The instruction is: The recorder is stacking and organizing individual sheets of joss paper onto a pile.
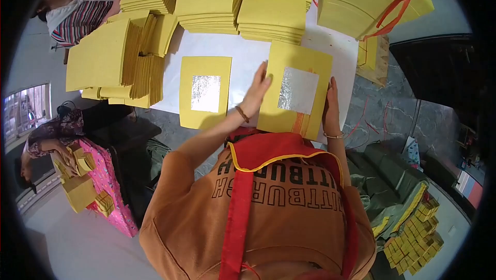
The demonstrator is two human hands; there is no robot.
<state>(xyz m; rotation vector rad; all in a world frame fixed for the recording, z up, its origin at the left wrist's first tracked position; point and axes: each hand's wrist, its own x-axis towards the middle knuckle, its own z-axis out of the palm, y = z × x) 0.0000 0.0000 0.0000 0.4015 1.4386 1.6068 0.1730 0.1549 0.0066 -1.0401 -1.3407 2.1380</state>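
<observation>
On the white tabletop (240,46), head view: yellow panel (297,59) w/ silvery patch (298,90) sits btwn L hand (254,94) & R hand (331,107), fingers fairly straight along side edges; can't tell if pinching. Best press lightly, evenly, edges square, so nothing buckles.

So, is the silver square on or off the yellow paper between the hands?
On: yellow paper shows all around the silver square. Whether it's stuck down, I can't tell.
</observation>
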